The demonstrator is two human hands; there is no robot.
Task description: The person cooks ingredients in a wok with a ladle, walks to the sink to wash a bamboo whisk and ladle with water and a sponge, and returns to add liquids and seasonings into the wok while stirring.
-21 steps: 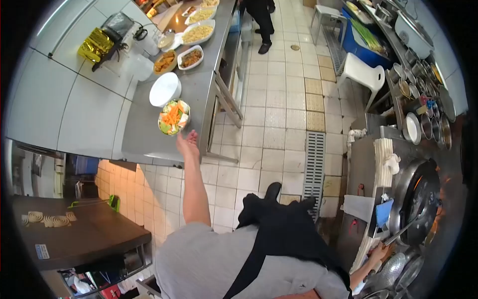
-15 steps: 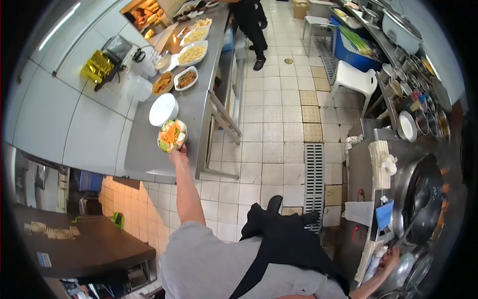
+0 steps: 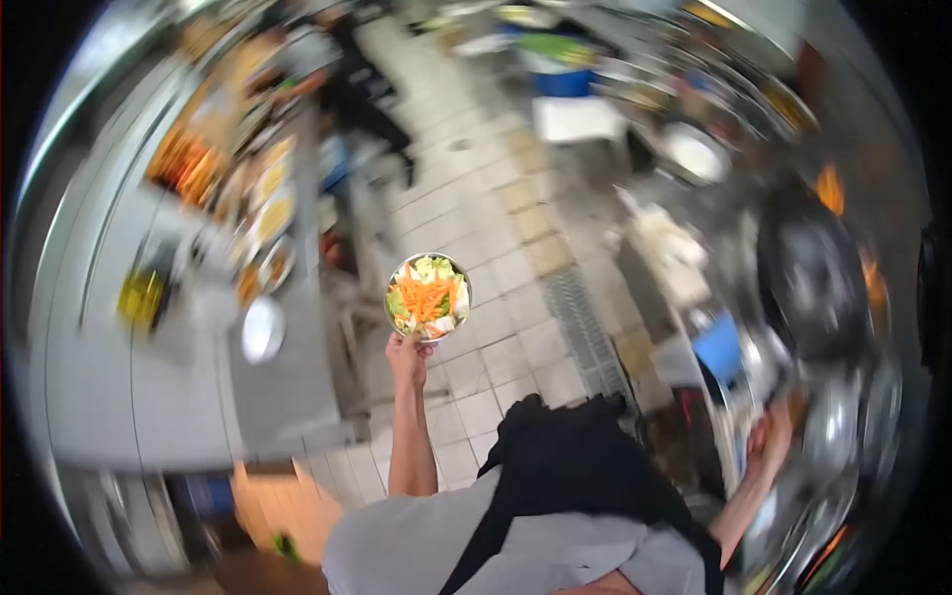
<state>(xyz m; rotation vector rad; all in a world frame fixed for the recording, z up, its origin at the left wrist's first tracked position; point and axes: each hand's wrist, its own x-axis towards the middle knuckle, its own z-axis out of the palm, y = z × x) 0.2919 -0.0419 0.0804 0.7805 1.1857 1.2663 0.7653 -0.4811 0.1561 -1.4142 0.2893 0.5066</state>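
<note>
My left hand grips the near rim of a round metal bowl and holds it up over the floor. Shredded carrot lies on top of pale green cut leaves in the bowl. At the stove side, my right hand has its fingers curled, but blur hides what is in them. Just beyond that hand is a large dark wok, with orange flame at its far right edge.
A steel counter on the left bears a white bowl and several filled dishes. Another person stands at its far end. A white stool and a floor drain are ahead.
My left hand has lifted the vegetable bowl off the counter and brought it right, over the floor. The view has swung right. A ladle handle seen by my right hand earlier is now unclear.
</note>
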